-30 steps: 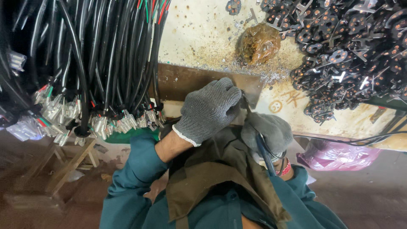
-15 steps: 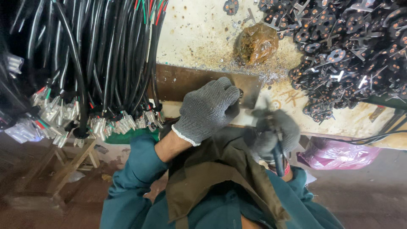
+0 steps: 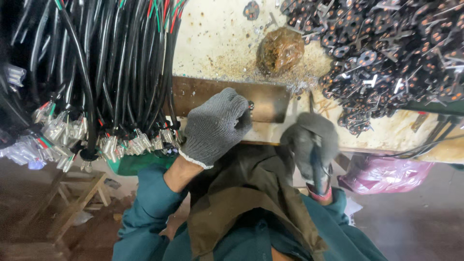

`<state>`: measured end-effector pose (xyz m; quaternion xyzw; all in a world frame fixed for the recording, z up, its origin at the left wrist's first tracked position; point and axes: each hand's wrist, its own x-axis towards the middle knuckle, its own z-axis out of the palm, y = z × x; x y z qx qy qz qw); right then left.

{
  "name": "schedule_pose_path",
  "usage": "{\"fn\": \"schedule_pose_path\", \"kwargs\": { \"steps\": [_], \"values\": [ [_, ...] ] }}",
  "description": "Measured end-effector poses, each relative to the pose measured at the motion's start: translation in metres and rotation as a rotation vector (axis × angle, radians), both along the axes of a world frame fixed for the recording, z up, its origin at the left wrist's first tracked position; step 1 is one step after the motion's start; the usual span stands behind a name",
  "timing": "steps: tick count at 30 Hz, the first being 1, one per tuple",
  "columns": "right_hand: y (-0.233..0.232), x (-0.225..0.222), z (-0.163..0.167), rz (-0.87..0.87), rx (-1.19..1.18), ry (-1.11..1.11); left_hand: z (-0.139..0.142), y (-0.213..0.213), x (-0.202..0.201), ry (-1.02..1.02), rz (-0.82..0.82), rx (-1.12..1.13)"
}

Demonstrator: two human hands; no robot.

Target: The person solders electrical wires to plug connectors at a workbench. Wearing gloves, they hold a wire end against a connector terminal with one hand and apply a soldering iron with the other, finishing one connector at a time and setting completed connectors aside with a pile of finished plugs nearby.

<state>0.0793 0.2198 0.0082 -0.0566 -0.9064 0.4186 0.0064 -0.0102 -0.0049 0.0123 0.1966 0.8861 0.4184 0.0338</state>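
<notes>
Looking down, you see your left hand [image 3: 216, 126], in a grey knit glove, curled at the centre of the frame against the front edge of the metal plate [image 3: 270, 99]. Its fingers close on a small dark part [image 3: 250, 104] at the plate's face; the part is mostly hidden by the glove. Your right hand [image 3: 311, 145], also gloved, sits lower and to the right of centre, blurred, gripped around a thin dark tool [image 3: 316, 166] that runs down toward your wrist. The two hands are apart, the left higher than the right.

A bundle of black cables [image 3: 111, 63] with red and green wires hangs down the upper left of the frame, ending in a row of metal terminals [image 3: 116, 142] left of your left hand. A heap of small black plug parts [image 3: 386, 53] fills the upper right. A brown lump [image 3: 280, 48] sits at top centre, above the plate. A pink bag [image 3: 384, 174] lies at right, below the bench edge.
</notes>
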Motion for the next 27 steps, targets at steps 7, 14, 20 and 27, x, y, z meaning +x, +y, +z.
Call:
{"fn": "schedule_pose_path", "kwargs": {
  "steps": [7,14,20,27],
  "values": [
    [0.011,-0.048,0.004,-0.083,0.262,0.411,-0.004,0.003,0.0,0.02,0.02,0.034],
    [-0.015,-0.035,0.008,0.083,0.39,0.137,-0.008,0.004,0.001,-0.032,0.042,-0.09],
    [-0.047,-0.039,0.018,-0.062,0.114,0.311,-0.007,0.002,-0.001,-0.053,0.014,-0.092],
    [-0.035,-0.052,0.025,0.136,0.168,0.206,-0.012,0.001,0.003,0.011,0.018,-0.06]
  ]
}}
